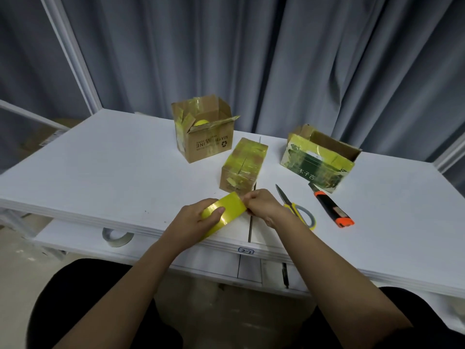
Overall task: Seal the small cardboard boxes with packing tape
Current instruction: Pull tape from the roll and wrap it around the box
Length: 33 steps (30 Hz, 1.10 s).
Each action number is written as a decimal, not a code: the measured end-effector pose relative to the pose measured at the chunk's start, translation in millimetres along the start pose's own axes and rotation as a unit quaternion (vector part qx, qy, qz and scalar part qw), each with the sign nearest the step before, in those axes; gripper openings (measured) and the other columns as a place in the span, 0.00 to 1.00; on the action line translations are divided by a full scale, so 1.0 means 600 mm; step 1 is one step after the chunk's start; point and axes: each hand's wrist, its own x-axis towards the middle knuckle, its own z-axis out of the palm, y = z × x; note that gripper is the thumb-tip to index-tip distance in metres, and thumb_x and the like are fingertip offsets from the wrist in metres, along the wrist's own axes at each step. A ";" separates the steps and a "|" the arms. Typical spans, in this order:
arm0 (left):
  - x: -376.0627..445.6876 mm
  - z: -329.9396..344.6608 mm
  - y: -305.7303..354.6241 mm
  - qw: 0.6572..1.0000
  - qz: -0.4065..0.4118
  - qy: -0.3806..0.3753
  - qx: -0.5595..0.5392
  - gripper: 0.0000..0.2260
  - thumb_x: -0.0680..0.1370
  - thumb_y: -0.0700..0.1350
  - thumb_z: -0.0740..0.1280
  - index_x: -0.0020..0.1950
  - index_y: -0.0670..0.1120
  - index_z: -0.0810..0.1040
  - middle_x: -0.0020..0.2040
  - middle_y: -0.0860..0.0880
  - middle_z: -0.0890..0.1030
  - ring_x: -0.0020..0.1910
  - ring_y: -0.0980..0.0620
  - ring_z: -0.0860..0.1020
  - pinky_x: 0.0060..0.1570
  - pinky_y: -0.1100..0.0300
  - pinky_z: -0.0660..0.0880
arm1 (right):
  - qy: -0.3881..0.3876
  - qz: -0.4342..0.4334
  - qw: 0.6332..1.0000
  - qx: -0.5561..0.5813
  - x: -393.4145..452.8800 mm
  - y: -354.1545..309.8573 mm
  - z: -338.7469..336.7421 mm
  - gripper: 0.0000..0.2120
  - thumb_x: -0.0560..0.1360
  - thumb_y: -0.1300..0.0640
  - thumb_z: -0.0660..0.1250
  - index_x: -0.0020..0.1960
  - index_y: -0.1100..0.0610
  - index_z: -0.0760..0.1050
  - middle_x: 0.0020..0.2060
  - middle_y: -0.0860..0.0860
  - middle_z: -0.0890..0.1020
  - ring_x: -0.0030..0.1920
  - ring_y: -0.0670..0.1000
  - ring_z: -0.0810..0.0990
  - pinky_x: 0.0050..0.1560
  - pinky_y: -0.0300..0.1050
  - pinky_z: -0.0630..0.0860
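L hand (198, 217) curled round yellow tape roll (221, 214) | R hand (261, 205) pinches its loose end, beside L thumb | closed box (242, 167) just beyond grip | risk: end slips, re-sticks to roll (or folds on itself) | scissors (294, 207) right of R hand

**Partly hidden**

The right hand (261, 205) covers the scissors' (293, 207) near handle. The tabletop hides part of the shelf's tape roll (118, 236). Yellow tape obscures the lettering on the open brown box (203, 133).
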 end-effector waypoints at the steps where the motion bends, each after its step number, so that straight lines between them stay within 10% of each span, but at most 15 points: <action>1: -0.001 0.000 0.001 1.000 0.007 -0.005 0.003 0.08 0.72 0.59 0.60 0.48 0.60 0.75 0.39 0.67 0.76 0.42 0.72 0.75 0.40 0.77 0.67 | -0.004 -0.006 1.000 -0.020 -0.003 0.004 0.004 0.10 0.77 0.63 0.61 0.39 0.60 0.77 0.39 0.57 0.77 0.40 0.53 0.73 0.43 0.47 0.71; 14: -0.004 -0.008 -0.006 0.999 0.041 -0.033 0.000 0.13 0.77 0.54 0.64 0.55 0.49 0.79 0.45 0.56 0.79 0.41 0.62 0.75 0.42 0.75 0.67 | 0.002 -0.092 0.988 0.123 -0.055 0.028 -0.011 0.07 0.79 0.56 0.63 0.43 0.56 0.74 0.41 0.52 0.78 0.43 0.50 0.78 0.49 0.45 0.77; 20: 0.003 -0.014 -0.006 0.999 -0.010 -0.042 -0.023 0.04 0.78 0.53 0.65 0.45 0.55 0.73 0.40 0.53 0.77 0.39 0.56 0.74 0.38 0.68 0.67 | 0.115 -0.147 0.979 0.079 -0.053 0.017 0.003 0.12 0.75 0.68 0.61 0.38 0.55 0.74 0.35 0.50 0.78 0.39 0.52 0.77 0.45 0.46 0.76; 27: -0.021 -0.019 -0.023 0.998 0.040 -0.042 0.026 0.35 0.51 0.63 0.78 0.53 0.59 0.67 0.50 0.57 0.72 0.48 0.60 0.71 0.47 0.66 0.70 | 0.213 -0.159 0.964 0.010 -0.044 0.017 0.025 0.16 0.76 0.66 0.57 0.36 0.50 0.72 0.36 0.43 0.77 0.44 0.50 0.77 0.42 0.42 0.72; 33: -0.019 -0.026 -0.055 0.996 0.052 0.002 0.066 0.21 0.69 0.55 0.74 0.56 0.59 0.68 0.50 0.56 0.76 0.50 0.54 0.75 0.42 0.68 0.70 | 0.202 -0.158 0.966 0.042 -0.042 0.005 0.030 0.15 0.75 0.68 0.57 0.36 0.53 0.74 0.35 0.46 0.79 0.45 0.54 0.79 0.47 0.48 0.78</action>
